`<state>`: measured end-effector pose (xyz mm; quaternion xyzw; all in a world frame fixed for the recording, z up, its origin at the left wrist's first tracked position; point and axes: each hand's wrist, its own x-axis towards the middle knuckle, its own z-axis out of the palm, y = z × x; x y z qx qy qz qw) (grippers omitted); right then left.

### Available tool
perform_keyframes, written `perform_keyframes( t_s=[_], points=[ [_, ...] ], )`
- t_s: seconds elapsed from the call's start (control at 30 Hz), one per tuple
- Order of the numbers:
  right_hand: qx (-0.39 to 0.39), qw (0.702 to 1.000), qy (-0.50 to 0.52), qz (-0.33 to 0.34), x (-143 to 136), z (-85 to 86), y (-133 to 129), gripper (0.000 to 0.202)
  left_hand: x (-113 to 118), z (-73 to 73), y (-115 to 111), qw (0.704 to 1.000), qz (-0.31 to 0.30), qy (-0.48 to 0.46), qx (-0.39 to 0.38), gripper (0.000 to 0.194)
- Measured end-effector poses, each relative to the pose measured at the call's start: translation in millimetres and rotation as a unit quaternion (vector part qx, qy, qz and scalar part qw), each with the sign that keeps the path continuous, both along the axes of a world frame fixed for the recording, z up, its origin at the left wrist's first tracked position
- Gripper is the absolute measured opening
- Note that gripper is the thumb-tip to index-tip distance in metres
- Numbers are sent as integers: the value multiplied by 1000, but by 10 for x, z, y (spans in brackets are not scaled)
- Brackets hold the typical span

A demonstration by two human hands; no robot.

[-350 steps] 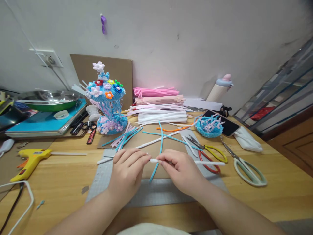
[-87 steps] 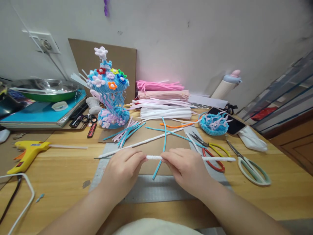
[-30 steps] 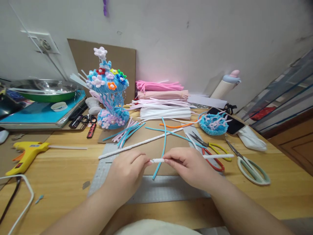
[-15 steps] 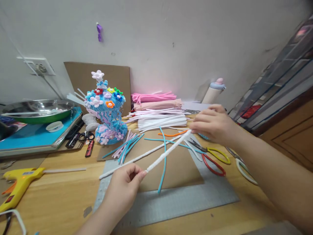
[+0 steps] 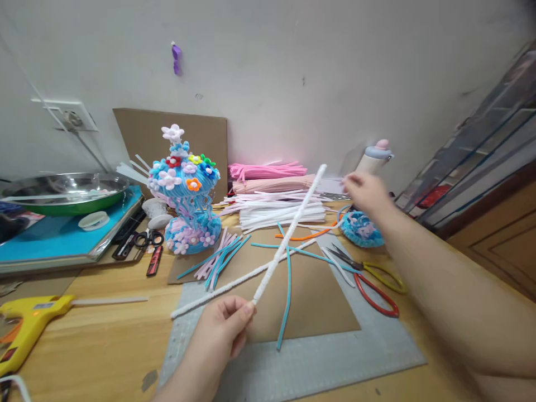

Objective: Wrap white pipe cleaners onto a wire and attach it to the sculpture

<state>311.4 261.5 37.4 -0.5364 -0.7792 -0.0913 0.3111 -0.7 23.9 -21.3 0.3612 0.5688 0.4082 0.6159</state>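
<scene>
My left hand (image 5: 230, 324) pinches the lower end of a thick, twisted white pipe cleaner (image 5: 288, 234), which slants up and away to the right with its far end free. To the right of that free end, my right hand (image 5: 366, 192) is raised apart from it, fingers bent and blurred; whether anything is in them I cannot tell. Beneath, on the cardboard (image 5: 318, 304), lie another long white pipe cleaner (image 5: 234, 285), crossed blue pipe cleaners (image 5: 287, 296) and an orange one (image 5: 293, 238).
A blue flower-covered pipe-cleaner piece (image 5: 184, 184) stands at left, near short pipe-cleaner pieces (image 5: 218, 257). Bundles of pipe cleaners (image 5: 280, 212) lie by the wall. Scissors (image 5: 364, 268) and a blue fluffy piece (image 5: 362, 229) sit at right. A yellow glue gun (image 5: 29, 318) lies left.
My right hand has let go of the twisted pipe cleaner's far end and moved up and right. That end now points higher; my left hand keeps its pinch.
</scene>
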Motion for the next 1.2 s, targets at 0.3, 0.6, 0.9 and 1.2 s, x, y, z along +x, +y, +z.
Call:
perform_keyframes(
  t_s=[0.3, 0.6, 0.9, 1.2],
  points=[
    [-88, 969, -143, 181, -1324, -731, 20, 30, 83, -52, -53, 996, -41, -71, -35, 43],
    [-139, 958, -168, 186, -1536, -684, 116, 31, 120, -10, -72, 990, -22, -123, -57, 49],
    [-196, 953, -101, 208, -1549, -789, 236, 30, 108, -74, -41, 991, -27, -125, -42, 51],
    [-22, 977, 151, 149, -1336, -340, 297, 27, 51, 59, -15, 977, -41, -202, -48, 43]
  ],
)
